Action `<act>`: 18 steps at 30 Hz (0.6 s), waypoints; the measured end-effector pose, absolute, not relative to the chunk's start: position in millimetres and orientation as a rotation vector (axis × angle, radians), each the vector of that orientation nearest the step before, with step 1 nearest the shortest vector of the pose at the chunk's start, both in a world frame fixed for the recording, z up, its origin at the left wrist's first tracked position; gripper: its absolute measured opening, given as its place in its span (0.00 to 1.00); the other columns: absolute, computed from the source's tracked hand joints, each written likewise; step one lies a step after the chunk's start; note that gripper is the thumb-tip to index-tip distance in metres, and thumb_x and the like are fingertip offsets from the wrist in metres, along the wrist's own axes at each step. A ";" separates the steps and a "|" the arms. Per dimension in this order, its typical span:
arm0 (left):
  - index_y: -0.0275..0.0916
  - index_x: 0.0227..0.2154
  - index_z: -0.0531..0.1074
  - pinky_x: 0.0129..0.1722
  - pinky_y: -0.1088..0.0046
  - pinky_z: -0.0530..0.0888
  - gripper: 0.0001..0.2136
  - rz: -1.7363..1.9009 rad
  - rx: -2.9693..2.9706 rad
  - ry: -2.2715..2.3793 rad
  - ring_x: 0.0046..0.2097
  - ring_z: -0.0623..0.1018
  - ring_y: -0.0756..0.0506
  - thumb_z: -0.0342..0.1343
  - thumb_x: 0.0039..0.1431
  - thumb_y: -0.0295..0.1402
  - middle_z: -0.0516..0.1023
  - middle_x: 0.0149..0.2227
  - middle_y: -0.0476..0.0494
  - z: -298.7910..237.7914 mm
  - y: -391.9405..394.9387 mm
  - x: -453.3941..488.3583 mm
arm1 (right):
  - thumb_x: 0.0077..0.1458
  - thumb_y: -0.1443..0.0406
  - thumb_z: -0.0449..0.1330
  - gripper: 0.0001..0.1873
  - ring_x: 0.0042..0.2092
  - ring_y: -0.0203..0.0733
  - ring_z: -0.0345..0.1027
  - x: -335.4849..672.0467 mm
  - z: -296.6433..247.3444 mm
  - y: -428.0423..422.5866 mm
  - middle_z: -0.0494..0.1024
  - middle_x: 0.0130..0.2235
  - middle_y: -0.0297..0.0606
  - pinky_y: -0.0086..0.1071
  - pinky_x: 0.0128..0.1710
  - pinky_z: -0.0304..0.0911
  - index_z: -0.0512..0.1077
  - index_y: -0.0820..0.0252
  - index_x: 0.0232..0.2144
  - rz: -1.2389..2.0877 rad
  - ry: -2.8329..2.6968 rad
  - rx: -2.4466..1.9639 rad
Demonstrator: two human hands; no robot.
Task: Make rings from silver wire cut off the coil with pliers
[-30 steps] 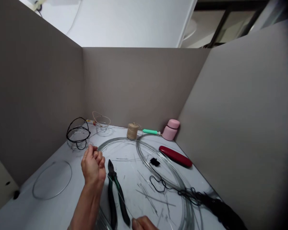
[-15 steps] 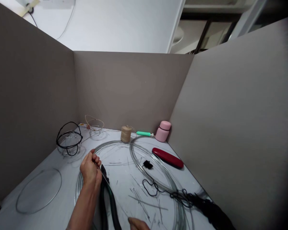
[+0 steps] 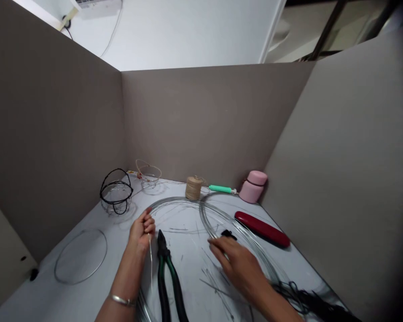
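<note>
Two hands working: L hand clenching thin wire strand, holding it clear of green-handled pliers; R hand hovering open, fingers extended, over wire coil lying flat.

**Wire-craft workstation set up inside partitioned booth**

A white worktable walled by grey-brown partition panels forms a small craft bench, with coiled wire, green-handled pliers and a black wire basket at far left.

Bright diffuse light, soft faint shadows, dark bowed edges
</note>
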State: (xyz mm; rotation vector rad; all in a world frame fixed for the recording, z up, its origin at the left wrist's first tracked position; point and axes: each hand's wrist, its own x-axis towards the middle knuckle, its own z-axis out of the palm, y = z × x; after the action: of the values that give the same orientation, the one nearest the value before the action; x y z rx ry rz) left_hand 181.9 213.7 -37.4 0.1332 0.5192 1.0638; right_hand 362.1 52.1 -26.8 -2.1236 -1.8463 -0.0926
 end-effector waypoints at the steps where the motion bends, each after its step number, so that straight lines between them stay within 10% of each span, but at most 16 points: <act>1: 0.31 0.26 0.64 0.08 0.89 0.49 0.08 1.022 0.124 0.505 0.13 0.53 0.60 0.41 0.57 0.21 0.51 0.16 0.59 -39.1 213.8 182.8 | 0.55 0.68 0.46 0.14 0.41 0.41 0.65 367.5 -26.3 72.5 0.75 0.37 0.40 0.32 0.39 0.59 0.71 0.58 0.36 -0.225 -1.966 -2.213; 10: 0.29 0.26 0.68 0.18 0.87 0.66 0.08 1.029 0.045 0.476 0.18 0.66 0.58 0.44 0.55 0.21 0.64 0.19 0.51 -50.3 210.0 196.6 | 0.49 0.77 0.47 0.15 0.36 0.43 0.67 365.4 -33.5 133.4 0.75 0.32 0.45 0.30 0.33 0.55 0.71 0.62 0.26 -0.265 -2.204 -2.204; 18: 0.32 0.27 0.70 0.40 0.60 0.71 0.03 1.131 0.278 0.352 0.39 0.75 0.42 0.54 0.50 0.27 0.75 0.34 0.38 -35.5 194.5 199.0 | 0.56 0.55 0.42 0.21 0.20 0.34 0.66 310.0 -5.6 107.0 0.71 0.19 0.32 0.26 0.22 0.60 0.71 0.60 0.32 0.349 -1.758 -1.734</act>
State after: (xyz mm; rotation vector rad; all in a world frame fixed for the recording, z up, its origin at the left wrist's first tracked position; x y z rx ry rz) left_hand 199.0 194.5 -35.5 0.2783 0.3522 1.1307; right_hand 310.0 107.0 -5.6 -1.7339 -1.7579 0.3494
